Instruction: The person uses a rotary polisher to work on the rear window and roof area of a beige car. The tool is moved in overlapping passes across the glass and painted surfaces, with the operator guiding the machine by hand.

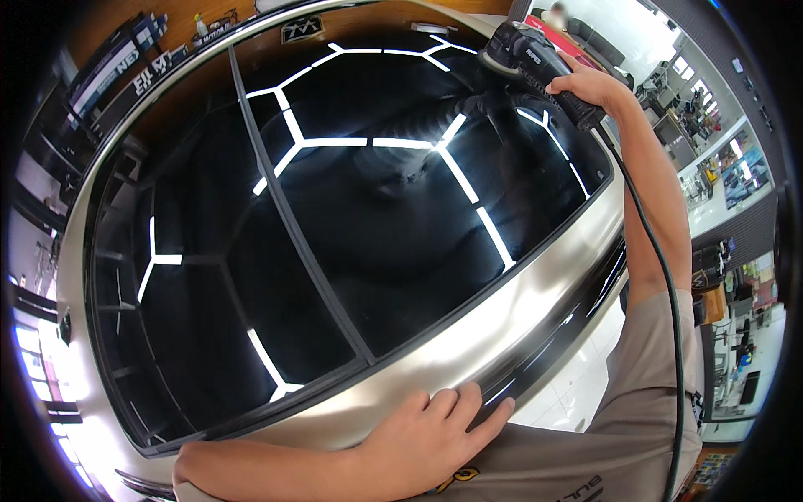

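My right hand is closed round the body of a black machine polisher at the upper right. The polisher's round pad lies at the far right part of a glossy black car glass panel; whether it spins cannot be told. Faint hazy arcs show on the panel just left of the polisher. My left hand lies at the car's near edge, over the champagne-coloured body, fingers loosely apart and holding nothing. The polisher's black cord hangs along my right arm.
A dark strip divides the glass, which mirrors hexagonal ceiling lights. Black trim runs beside the near body edge, with white floor tiles below. Boxes stand far left. A person is in the background at upper right.
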`<move>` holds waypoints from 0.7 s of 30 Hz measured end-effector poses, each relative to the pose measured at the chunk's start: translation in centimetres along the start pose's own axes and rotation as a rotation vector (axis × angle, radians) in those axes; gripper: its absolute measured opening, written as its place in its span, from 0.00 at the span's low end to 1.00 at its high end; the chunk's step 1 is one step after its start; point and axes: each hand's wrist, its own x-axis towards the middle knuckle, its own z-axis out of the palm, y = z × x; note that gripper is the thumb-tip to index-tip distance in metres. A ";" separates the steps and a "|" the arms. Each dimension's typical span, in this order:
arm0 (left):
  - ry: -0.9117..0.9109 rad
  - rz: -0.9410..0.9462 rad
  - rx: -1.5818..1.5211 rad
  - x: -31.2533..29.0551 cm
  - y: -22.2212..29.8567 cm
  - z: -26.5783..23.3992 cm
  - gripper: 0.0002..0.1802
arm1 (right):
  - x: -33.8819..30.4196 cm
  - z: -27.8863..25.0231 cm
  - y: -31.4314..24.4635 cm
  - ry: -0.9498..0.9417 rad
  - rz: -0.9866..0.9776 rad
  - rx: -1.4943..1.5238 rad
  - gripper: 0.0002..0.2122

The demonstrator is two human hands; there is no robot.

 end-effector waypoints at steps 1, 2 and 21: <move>-0.021 -0.016 -0.031 0.4 0.2 -0.2 0.27 | 0.3 -0.6 0.6 -0.001 0.007 0.005 0.45; -0.036 -0.019 -0.035 0.9 0.6 -0.5 0.28 | 0.7 -1.0 1.5 0.042 0.004 -0.043 0.45; -0.106 -0.077 -0.058 3.1 3.0 -0.1 0.31 | 2.1 -3.6 5.9 0.071 0.087 -0.080 0.47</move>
